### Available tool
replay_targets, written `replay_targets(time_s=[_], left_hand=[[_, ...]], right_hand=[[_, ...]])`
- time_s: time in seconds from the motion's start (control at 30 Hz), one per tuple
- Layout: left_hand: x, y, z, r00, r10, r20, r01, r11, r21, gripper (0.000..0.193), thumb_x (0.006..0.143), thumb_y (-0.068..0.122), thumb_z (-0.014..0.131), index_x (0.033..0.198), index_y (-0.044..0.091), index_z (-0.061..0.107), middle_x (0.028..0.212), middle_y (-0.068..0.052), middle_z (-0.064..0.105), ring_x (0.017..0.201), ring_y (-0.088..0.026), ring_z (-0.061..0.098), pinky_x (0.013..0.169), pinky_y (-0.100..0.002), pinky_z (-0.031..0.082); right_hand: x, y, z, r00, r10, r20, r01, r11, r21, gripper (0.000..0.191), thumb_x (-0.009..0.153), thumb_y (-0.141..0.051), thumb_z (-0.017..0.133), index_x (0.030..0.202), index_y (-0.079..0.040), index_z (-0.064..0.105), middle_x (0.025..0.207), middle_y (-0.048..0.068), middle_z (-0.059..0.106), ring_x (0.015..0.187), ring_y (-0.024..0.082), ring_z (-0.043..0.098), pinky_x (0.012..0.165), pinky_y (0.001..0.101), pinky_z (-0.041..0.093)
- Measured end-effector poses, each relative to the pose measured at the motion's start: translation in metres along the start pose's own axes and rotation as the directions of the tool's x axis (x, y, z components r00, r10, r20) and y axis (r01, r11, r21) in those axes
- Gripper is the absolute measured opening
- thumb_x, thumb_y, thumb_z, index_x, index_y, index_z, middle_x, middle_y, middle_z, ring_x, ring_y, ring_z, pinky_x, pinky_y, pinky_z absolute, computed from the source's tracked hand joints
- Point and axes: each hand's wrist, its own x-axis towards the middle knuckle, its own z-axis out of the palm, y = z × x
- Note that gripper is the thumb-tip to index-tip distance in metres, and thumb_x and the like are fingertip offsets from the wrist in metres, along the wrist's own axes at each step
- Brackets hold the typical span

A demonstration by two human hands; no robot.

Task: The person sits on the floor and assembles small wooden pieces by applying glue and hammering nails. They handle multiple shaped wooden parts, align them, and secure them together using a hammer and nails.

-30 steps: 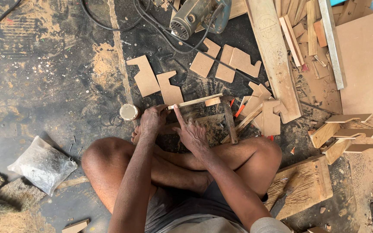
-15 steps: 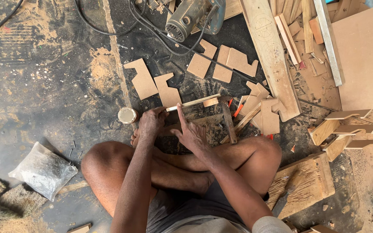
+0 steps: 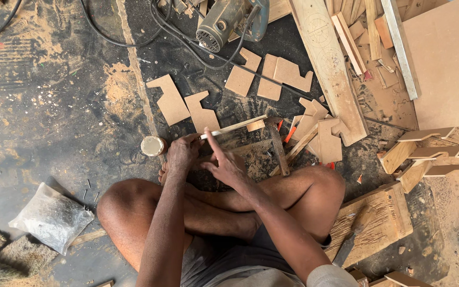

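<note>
Hands [image 3: 183, 153] [image 3: 227, 166] meet, gripping thin wooden strip [image 3: 233, 127] together.

— Any packages, labels, signs or screens?
— One package; a clear plastic bag [image 3: 52, 218], lumpy, greyish-white, lying on the floor at lower left, near the knee.
— Labels, signs, screens?
— None that show; the bag's contents cannot be made out.
</note>
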Motion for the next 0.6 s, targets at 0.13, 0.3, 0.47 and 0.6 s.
replay_targets(time_s=[0.13, 0.3, 0.47, 0.6], left_hand=[[-0.001, 0.002, 0.001, 0.997, -0.064, 0.035, 0.063, 0.998, 0.012, 0.033, 0.093, 0.042, 0.071, 0.123, 0.028, 0.075, 0.109, -0.007, 0.079, 0.101, -0.027, 0.075, 0.088, -0.045, 0.059], [-0.004, 0.007, -0.001, 0.999, -0.036, 0.014, 0.036, 0.999, 0.036, 0.033, 0.093, 0.042, 0.071, 0.123, 0.029, 0.075, 0.112, -0.006, 0.078, 0.103, -0.027, 0.074, 0.088, -0.046, 0.059], [-0.004, 0.01, -0.004, 0.994, -0.091, 0.056, 0.088, 0.995, 0.045, 0.033, 0.094, 0.044, 0.07, 0.124, 0.031, 0.075, 0.111, -0.006, 0.078, 0.104, -0.028, 0.073, 0.089, -0.047, 0.058], [-0.004, 0.01, -0.004, 0.996, -0.082, 0.047, 0.08, 0.996, 0.037, 0.033, 0.094, 0.044, 0.07, 0.123, 0.03, 0.075, 0.111, -0.006, 0.078, 0.104, -0.027, 0.074, 0.09, -0.047, 0.058]], right_hand=[[-0.005, 0.008, -0.012, 0.977, 0.199, 0.079, -0.186, 0.971, -0.151, 0.115, 0.091, -0.039, 0.081, 0.166, -0.023, -0.005, 0.079, 0.009, 0.073, 0.059, 0.02, 0.066, 0.047, 0.0341, 0.054], [-0.006, 0.01, -0.011, 0.997, 0.08, -0.006, -0.077, 0.92, -0.384, 0.118, 0.086, -0.032, 0.082, 0.164, -0.02, -0.005, 0.087, 0.021, 0.071, 0.053, 0.017, 0.062, 0.04, 0.0321, 0.048], [-0.01, 0.018, -0.005, 0.973, 0.196, 0.122, -0.102, 0.839, -0.534, 0.103, 0.1, -0.008, 0.07, 0.172, -0.006, -0.004, 0.083, 0.015, 0.077, 0.057, 0.015, 0.064, 0.047, 0.0329, 0.049], [-0.011, 0.02, -0.007, 0.996, 0.085, 0.034, -0.055, 0.854, -0.517, 0.106, 0.092, -0.013, 0.074, 0.164, 0.0, -0.002, 0.106, 0.032, 0.072, 0.056, 0.02, 0.069, 0.043, 0.0345, 0.055]])
